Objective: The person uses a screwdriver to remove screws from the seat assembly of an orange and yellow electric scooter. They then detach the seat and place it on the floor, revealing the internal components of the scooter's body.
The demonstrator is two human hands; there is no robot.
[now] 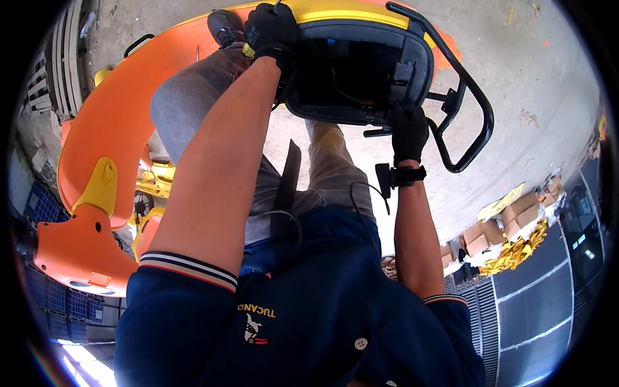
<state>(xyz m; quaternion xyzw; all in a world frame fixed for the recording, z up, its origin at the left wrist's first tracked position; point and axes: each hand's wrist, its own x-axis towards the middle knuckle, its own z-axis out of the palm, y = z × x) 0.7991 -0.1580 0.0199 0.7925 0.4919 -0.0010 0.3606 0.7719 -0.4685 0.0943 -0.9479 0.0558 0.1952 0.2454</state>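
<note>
Nearest the camera, the person's dark blue shirt [316,297] fills the lower middle, a thin cable [299,229] looping over its front. The bare forearms run up from it, spread wide, which seems to let the hands work opposite ends of the black tub [423,55], just past the grey trousers [338,158].

The right hand [411,132], black-gloved with a black strap [411,176] at the wrist, is at the tub's near right corner; black glove meets black rim there, so I cannot tell whether its fingers are clamped or only pressing. The left hand [271,29], gloved alike, is farther out by the tub's left end, fingers curled closed around a thin grey rod [277,5] that pokes out above the fist.

A yellow panel [342,9] borders the tub's far side, and a black tubular bar [478,87] bends round its right end, likely as a guard or handhold. Leftward sweeps a long curved orange body [93,145], with the left leg [187,100] alongside, probably to bring the person close.

Beyond spreads the concrete floor [529,77]. Farther off, cardboard boxes [521,211] and a crumpled yellow heap [516,251] lie together on the right, perhaps set aside for working room, and a slatted pallet [63,61] stands at far left
</note>
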